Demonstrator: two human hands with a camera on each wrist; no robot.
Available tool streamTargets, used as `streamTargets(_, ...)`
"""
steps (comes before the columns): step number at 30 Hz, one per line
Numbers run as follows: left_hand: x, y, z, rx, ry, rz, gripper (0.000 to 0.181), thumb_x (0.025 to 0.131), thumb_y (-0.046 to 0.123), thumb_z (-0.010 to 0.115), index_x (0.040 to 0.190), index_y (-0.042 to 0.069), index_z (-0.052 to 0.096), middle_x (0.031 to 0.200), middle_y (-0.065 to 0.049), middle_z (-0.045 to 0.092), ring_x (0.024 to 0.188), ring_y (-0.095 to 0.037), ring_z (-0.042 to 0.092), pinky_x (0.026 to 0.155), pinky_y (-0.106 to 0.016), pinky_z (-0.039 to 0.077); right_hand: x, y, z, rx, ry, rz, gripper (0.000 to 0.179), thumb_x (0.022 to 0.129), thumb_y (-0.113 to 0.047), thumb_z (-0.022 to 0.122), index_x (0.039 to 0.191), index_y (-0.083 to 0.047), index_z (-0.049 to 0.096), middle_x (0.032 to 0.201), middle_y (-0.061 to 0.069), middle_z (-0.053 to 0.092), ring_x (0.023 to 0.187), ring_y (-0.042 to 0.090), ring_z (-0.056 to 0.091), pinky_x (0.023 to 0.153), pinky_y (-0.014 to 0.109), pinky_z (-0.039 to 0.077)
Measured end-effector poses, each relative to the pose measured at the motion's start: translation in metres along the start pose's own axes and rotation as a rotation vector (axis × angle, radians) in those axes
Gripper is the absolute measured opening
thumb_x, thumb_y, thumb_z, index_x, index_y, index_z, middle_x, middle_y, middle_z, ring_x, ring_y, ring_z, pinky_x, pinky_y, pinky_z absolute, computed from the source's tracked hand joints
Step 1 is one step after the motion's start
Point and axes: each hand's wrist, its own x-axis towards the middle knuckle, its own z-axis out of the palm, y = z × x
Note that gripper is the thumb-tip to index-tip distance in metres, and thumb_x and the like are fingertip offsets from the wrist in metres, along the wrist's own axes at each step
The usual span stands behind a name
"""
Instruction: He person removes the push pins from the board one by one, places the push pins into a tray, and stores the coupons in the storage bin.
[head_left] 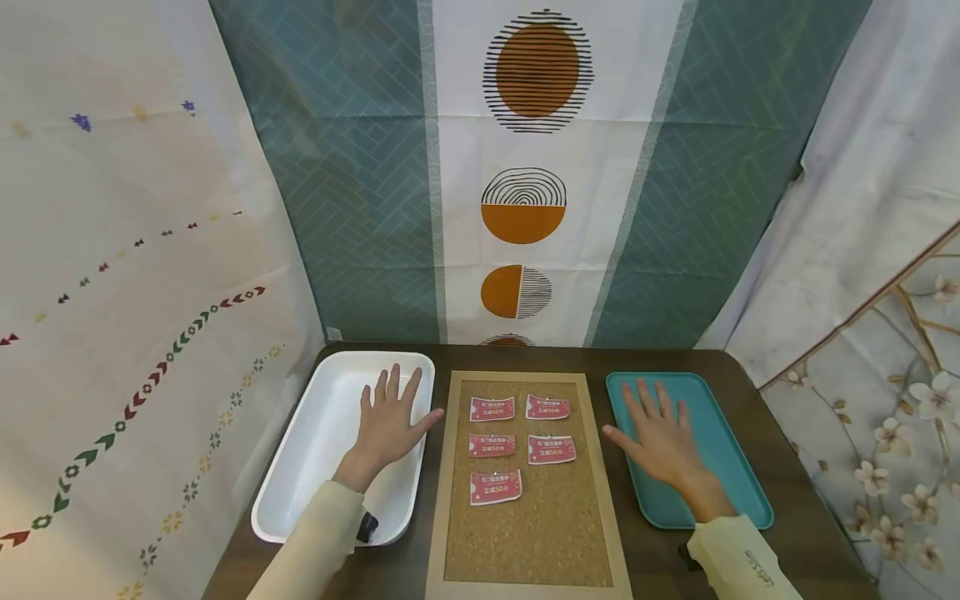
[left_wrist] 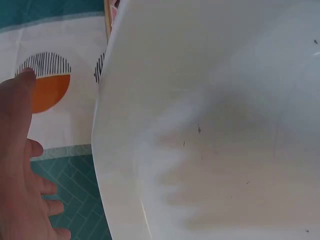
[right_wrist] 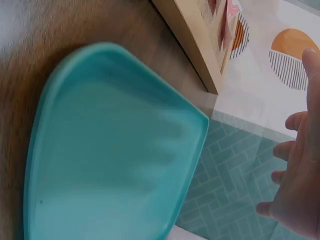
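Observation:
My left hand (head_left: 387, 427) hovers over a white tray (head_left: 300, 450), its fingers straight and spread, holding nothing. Over a teal tray (head_left: 720, 450) on the right, my right hand (head_left: 663, 442) is likewise stretched out with spread fingers and holds nothing. Both wrist views show a gap between palm and tray, with faint finger shadows on the tray floors. Between the trays lies a wood-framed cork board (head_left: 525, 542). Several red-and-white paper coupons are on it in two columns, among them a top-left coupon (head_left: 492, 408) and a lowest coupon (head_left: 495, 487).
Everything stands on a dark wooden table (head_left: 592, 360). Behind it hangs a green-and-white curtain (head_left: 367, 208) with orange circles. Patterned white cloth (head_left: 150, 250) borders the left side, and floral white cloth (head_left: 885, 400) the right.

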Motion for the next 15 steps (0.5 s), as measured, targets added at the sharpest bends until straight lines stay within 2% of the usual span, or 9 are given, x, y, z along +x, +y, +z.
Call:
streamTargets(10,-0.004,0.026,0.003,-0.024,0.014,0.056,0.09,0.098,0.062,0.063,0.167,0.012,0.032,0.171,-0.029,0.024,0.158,-0.053,0.022,0.121,-0.077,0.015,-0.001,-0.018,0.013,-0.036,0.023,-0.022,0.088,0.102,-0.059,0.061,0.167,-0.009,0.028,0.174,0.025,0.02,0.159,0.054,0.013,0.117,0.081,0.013)
streamTargets(15,-0.007,0.039,0.006,-0.042,-0.004,0.098,0.088,0.098,0.055,0.068,0.166,0.011,0.033,0.169,-0.031,0.028,0.156,-0.054,0.025,0.12,-0.077,0.019,-0.001,-0.032,0.018,-0.027,0.014,-0.041,0.086,0.102,-0.057,0.062,0.167,-0.011,0.03,0.173,0.023,0.023,0.156,0.053,0.023,0.115,0.083,0.016)
